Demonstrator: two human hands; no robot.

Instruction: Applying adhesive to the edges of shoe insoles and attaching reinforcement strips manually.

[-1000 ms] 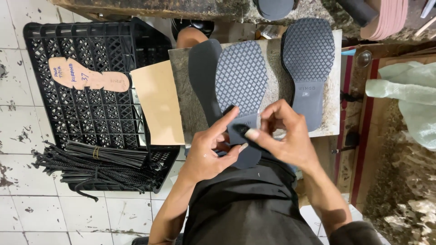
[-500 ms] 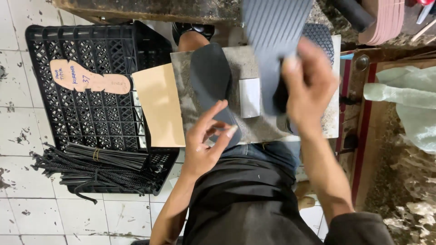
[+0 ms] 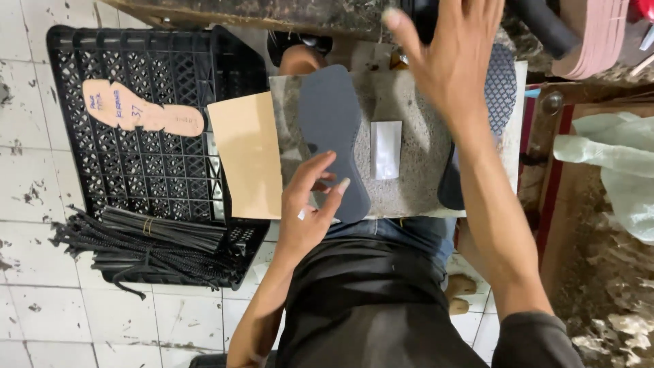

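Note:
A smooth dark grey shoe sole [image 3: 332, 123] lies lengthwise on a grey stone slab [image 3: 415, 184] across my lap. My left hand [image 3: 308, 208] rests on the sole's near end, fingertips apart and touching it, not gripping. Raised over the slab's far right, my right hand [image 3: 453, 58] has its fingers spread and holds nothing. Beneath that forearm lies a diamond-patterned black sole [image 3: 503, 88], partly hidden. Between the two soles sits a small pale rectangular piece [image 3: 385, 150].
A tan sheet [image 3: 248, 160] leans off the slab's left side onto a black plastic crate [image 3: 157, 184]. A pink cardboard insole template [image 3: 143, 112] lies on the crate, and a bundle of black strips [image 3: 146, 242] at its near edge. A pale plastic bag [image 3: 613, 170] is at right.
My right hand lifted the diamond-patterned sole it held up and away; that hand is now empty and spread. My left hand moved down onto the smooth sole, and the pale rectangle is uncovered.

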